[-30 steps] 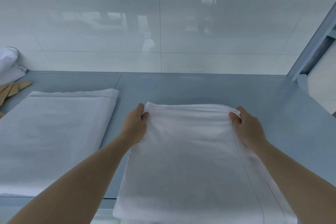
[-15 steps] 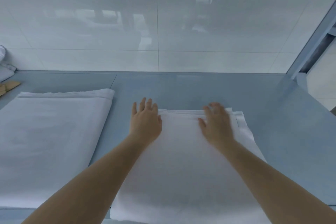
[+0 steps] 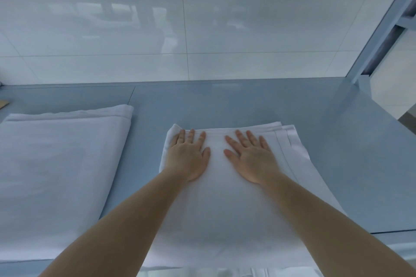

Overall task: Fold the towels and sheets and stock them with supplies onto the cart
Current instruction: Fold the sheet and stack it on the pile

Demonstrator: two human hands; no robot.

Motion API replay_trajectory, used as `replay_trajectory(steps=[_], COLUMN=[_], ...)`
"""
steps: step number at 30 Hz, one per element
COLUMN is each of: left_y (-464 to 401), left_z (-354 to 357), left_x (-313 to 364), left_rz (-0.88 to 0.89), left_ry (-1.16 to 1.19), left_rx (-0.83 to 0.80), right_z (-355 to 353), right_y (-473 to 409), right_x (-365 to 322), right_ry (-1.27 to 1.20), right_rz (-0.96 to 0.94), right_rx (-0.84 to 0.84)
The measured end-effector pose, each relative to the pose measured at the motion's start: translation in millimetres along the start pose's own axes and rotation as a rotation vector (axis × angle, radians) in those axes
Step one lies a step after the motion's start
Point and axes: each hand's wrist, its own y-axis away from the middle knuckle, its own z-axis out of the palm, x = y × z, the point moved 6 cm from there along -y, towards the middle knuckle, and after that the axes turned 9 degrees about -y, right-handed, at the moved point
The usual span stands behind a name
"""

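White folded sheet (image 3: 227, 204), seemingly several layers, lies flat.

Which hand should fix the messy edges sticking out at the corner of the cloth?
Probably the right hand. The uneven layers show at the far right corner of the folded sheet, just beside its fingers. The left hand lies flat nearer the other corner.

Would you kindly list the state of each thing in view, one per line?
Left hand: open, flat on the sheet.
Right hand: open, flat on the sheet.
Folded sheet: lying flat on the table, edges layered at right.
Second folded sheet: flat, untouched, at left.
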Motion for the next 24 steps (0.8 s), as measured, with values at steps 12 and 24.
replay_trajectory(steps=[12,24], left_y=[-3.8,62.8], left_z=[6.2,-4.5], left_x=[-16.6,15.8], left_rz=[-0.067,-0.034], left_ry=[-0.059,-0.019], left_rx=[-0.056,-0.127], right_z=[-15.9,19.3], right_y=[32.2,122.8], right_x=[67.4,-3.7], right_ry=[-0.026,0.044], right_rz=[0.319,0.225], right_rx=[0.035,-0.047])
